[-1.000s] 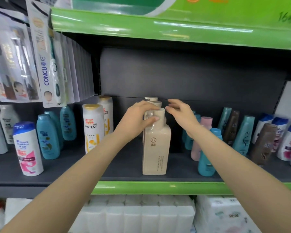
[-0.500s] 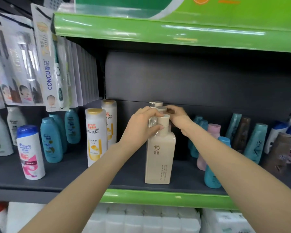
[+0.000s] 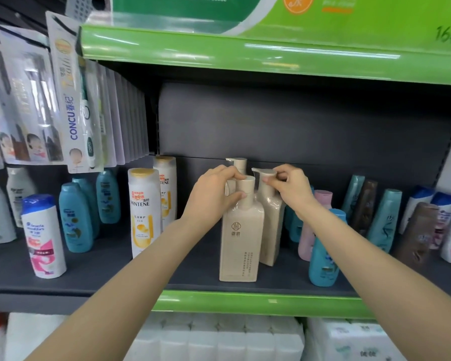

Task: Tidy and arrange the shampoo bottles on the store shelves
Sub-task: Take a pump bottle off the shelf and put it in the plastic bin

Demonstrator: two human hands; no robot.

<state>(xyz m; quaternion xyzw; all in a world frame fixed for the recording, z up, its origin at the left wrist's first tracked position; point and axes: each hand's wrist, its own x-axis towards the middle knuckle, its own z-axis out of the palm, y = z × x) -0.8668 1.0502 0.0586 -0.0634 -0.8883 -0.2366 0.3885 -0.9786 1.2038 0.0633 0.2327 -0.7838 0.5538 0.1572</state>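
Hands grip pump bottles on the shelf: left hand the near bottle, right hand the far bottle.

We see beige pump bottles on a dark grey shelf edged in bright green. White Pantene bottles carry gold caps and yellow labels; teal bottles, a pink bottle and brown bottles flank them.

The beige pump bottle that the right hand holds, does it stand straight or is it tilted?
Tilted. The second beige bottle leans left, its base toward the right, against the upright front beige bottle; the right hand pinches its pump head.
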